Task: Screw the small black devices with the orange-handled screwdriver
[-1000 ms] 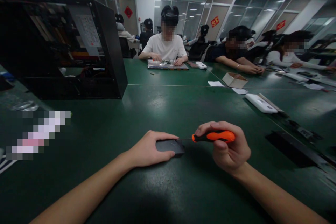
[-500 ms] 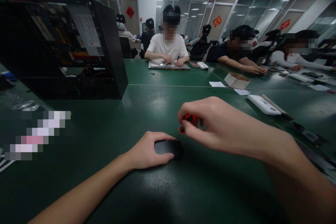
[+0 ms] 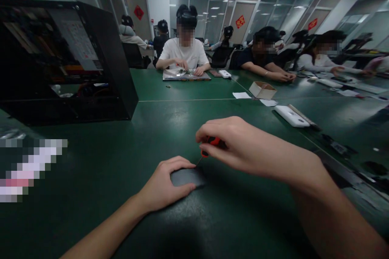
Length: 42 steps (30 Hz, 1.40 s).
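A dark, rounded computer mouse point(image 3: 186, 177) lies on the green tabletop, gripped along its two long sides by my left hand point(image 3: 165, 182). Above its far right end is my right hand point(image 3: 234, 145), closed around a screwdriver point(image 3: 213, 141) with a red and black handle. The thin shaft slants down to the left, and its tip meets the mouse's far edge near my left fingertips. Whether the tip sits in a screw or a seam is too small to tell. My right palm hides part of the handle.
An open black computer case point(image 3: 118, 60) stands at the left. Beyond, a person in a white shirt point(image 3: 184, 54) works across the table. To the right are a small open box point(image 3: 263, 90), paper point(image 3: 242, 95), a white device point(image 3: 291, 116) and dark parts point(image 3: 336, 144).
The whole view has shifted, so the scene appears further left. My left hand still holds the mouse, and the screwdriver stays at its edge, with its angle slightly changed.
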Motion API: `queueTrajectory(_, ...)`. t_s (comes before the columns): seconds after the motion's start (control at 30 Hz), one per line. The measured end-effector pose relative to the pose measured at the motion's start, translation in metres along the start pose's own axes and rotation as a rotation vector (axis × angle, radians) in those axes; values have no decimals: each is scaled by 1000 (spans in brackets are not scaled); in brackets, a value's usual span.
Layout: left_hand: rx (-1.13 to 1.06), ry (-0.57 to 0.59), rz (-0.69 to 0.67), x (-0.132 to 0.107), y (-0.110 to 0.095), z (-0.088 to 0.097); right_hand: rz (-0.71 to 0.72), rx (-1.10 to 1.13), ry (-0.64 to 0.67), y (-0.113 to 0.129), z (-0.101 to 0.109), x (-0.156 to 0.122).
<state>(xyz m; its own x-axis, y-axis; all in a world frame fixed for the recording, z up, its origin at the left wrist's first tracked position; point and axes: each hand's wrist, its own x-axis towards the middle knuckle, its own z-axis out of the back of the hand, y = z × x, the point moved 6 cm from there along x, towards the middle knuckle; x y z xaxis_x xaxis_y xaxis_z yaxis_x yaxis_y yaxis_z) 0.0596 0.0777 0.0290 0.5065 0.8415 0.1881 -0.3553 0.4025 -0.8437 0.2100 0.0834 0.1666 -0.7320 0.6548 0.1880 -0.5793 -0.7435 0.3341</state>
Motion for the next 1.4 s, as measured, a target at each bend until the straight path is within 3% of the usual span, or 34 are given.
queueTrajectory(0.2, 22, -20, -19, -1, -4, 3, 89, 67, 29, 17, -7, 2)
queueTrajectory(0.37, 46, -34, 17, -3, -2, 4, -43, -24, -18, 2, -6, 6)
queueTrajectory(0.6, 31, -11, 63, -2, 1, 2, 26, 201, 74, 0, 1, 1)
queueTrajectory(0.77, 64, -43, 32, -3, 1, 3, -23, 45, 12, -1, 0, 3)
queueTrajectory(0.9, 86, -63, -11, -4, -2, 4, 40, 50, -19, 5, -3, 6)
queueTrajectory(1.1, 119, 15, -68, -3, -4, 5, 86, 54, 0, 12, -2, 2)
queueTrajectory(1.27, 116, 181, -3, 25, 13, 16, 107, 24, -34, 8, -4, 14)
queueTrajectory(1.4, 82, 139, 16, 68, 32, 31, 81, 0, -33, -10, -6, 39)
